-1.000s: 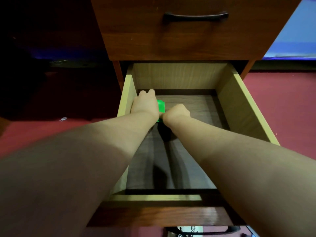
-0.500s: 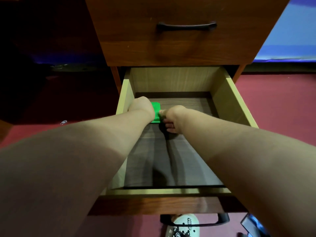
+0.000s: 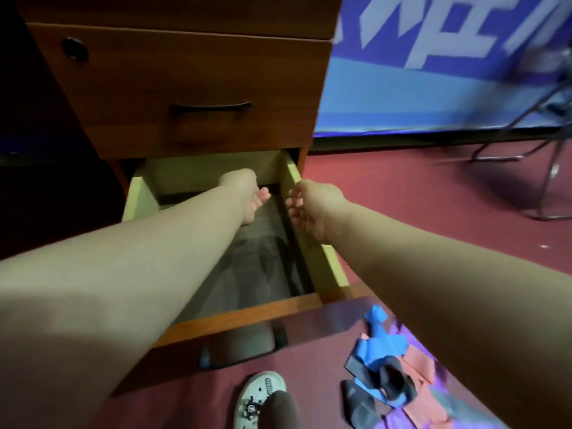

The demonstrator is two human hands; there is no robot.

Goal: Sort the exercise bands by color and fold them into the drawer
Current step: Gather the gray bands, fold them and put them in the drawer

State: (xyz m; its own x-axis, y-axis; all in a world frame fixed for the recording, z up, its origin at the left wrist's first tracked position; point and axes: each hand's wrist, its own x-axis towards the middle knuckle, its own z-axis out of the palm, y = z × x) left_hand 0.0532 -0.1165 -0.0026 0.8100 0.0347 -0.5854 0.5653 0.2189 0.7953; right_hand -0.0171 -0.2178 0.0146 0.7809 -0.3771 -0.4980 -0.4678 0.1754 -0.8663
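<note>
**Sam:** What is closest to us?

**Mia:** A white shoe point(image 3: 259, 394) on the red floor point(image 3: 402, 196), right at the near edge. Just to the right of it is a messy pile of exercise bands point(image 3: 390, 366). They lie on the floor, not in the drawer.

**Sam:** What colors are they?

**Mia:** A blue band point(image 3: 379, 343) is on top. A dark grey band point(image 3: 360, 407) is nearest, a red band point(image 3: 419, 365) is on the right, and a purple band point(image 3: 413, 339) is under them. They are all mixed up and touching.

**Sam:** And the drawer?

**Mia:** The bottom drawer point(image 3: 247, 314) is pulled out, left of the pile. An arm hides much of its inside.

**Sam:** Where are the hands?

**Mia:** The left hand point(image 3: 244, 190) is over the far end of the drawer. Its fingers are loose and a bit apart, and it holds nothing. The right hand point(image 3: 309, 209) is over the drawer's right wall. Its fingers are spread too, a little bent, and it holds nothing.

**Sam:** What is farther away?

**Mia:** A closed drawer with a dark handle point(image 3: 210, 108) sits above. Far to the right are a blue banner point(image 3: 433, 72) and blurry metal chair legs point(image 3: 526, 168).
</note>
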